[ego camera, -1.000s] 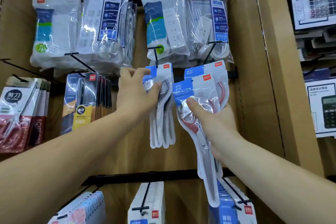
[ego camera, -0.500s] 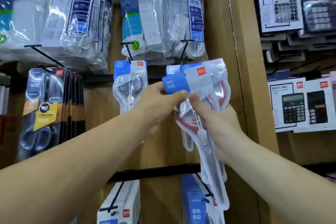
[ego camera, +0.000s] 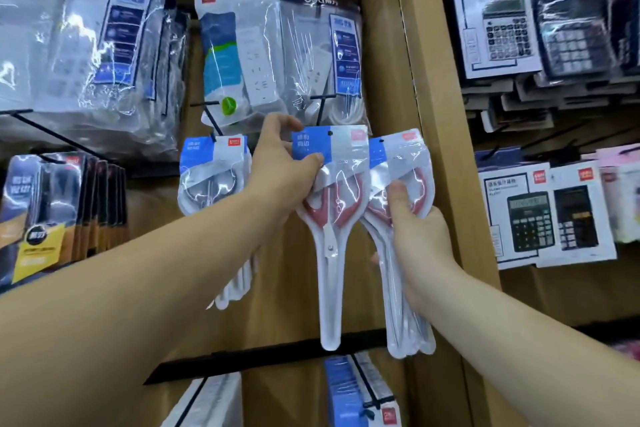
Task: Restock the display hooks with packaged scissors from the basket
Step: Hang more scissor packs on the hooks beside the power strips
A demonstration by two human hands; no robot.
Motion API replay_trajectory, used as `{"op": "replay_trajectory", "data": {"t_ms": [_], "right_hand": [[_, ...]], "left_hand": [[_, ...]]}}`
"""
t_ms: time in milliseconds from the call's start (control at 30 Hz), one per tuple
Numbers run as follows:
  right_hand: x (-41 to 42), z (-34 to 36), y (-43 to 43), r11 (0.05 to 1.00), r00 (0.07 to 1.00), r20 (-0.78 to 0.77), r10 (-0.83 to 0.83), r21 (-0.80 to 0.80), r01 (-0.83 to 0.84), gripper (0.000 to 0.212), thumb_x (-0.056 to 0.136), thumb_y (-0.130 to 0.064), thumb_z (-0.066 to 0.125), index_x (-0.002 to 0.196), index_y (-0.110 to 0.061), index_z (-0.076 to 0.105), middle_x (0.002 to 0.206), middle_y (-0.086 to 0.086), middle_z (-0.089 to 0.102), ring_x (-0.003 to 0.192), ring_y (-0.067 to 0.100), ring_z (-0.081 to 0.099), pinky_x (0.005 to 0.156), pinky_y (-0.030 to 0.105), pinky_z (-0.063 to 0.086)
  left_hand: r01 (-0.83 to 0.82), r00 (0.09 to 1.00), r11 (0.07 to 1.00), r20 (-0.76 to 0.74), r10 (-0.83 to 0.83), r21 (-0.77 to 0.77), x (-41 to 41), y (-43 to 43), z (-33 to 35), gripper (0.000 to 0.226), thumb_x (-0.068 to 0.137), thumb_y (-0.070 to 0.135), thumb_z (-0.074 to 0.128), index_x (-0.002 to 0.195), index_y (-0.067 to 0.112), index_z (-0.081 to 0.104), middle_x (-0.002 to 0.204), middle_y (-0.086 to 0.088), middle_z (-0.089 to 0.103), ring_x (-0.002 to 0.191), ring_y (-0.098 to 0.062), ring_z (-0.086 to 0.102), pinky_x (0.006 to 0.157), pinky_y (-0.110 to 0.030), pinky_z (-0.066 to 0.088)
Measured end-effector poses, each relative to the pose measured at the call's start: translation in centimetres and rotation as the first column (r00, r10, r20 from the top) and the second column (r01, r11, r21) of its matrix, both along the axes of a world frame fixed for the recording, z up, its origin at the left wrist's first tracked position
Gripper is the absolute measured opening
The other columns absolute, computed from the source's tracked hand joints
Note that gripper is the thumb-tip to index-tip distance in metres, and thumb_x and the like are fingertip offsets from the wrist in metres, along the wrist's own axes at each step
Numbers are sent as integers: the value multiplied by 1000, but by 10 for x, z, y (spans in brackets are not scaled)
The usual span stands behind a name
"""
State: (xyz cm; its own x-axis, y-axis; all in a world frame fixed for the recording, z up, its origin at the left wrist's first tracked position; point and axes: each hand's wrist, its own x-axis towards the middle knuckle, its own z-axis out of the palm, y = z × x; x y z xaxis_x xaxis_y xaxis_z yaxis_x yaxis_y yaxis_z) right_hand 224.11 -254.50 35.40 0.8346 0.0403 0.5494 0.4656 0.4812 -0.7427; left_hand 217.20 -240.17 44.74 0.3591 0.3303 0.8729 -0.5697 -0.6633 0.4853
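My left hand (ego camera: pixel 280 163) pinches the blue header of one pack of red-handled scissors (ego camera: pixel 332 218), held upright just below a black display hook (ego camera: pixel 320 107). My right hand (ego camera: pixel 412 229) grips a small stack of the same red-handled scissor packs (ego camera: pixel 398 163) right beside it, thumb on the front. Further left, grey-handled scissor packs (ego camera: pixel 211 177) hang on another hook (ego camera: pixel 211 118). The basket is out of view.
Bagged power strips (ego camera: pixel 277 55) hang above. Dark scissor packs (ego camera: pixel 52 204) hang at the left. A wooden upright (ego camera: pixel 426 80) borders the panel on the right, with boxed calculators (ego camera: pixel 540 215) beyond it. A black rail (ego camera: pixel 270 357) and more packs sit below.
My left hand left the grey-handled packs, took one red-handled pack off the stack in my right hand and drew it to the left and up. The view swung right.
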Motion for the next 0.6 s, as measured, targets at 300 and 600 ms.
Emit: {"op": "replay_trajectory", "data": {"t_ms": [300,600], "right_hand": [[21,16,10,999,999,-7,-32,-7,32,53,98,-64,60,133,-24,61,113,4,74,96,27,74,52,29,60],[33,-5,7,997,997,-6,-72,29,72,56,96,-65,63,133,-23,61,112,5,75,88,27,76,49,28,57]], "left_hand": [[-66,989,986,-121,85,155,19,5,21,51,108,6,49,151,33,54,134,-5,65,61,-3,54,48,-6,44],[-183,967,969,-150,208,166,37,19,19,51,103,6,54,149,29,58,143,2,62,91,-14,66,79,-19,55]]}}
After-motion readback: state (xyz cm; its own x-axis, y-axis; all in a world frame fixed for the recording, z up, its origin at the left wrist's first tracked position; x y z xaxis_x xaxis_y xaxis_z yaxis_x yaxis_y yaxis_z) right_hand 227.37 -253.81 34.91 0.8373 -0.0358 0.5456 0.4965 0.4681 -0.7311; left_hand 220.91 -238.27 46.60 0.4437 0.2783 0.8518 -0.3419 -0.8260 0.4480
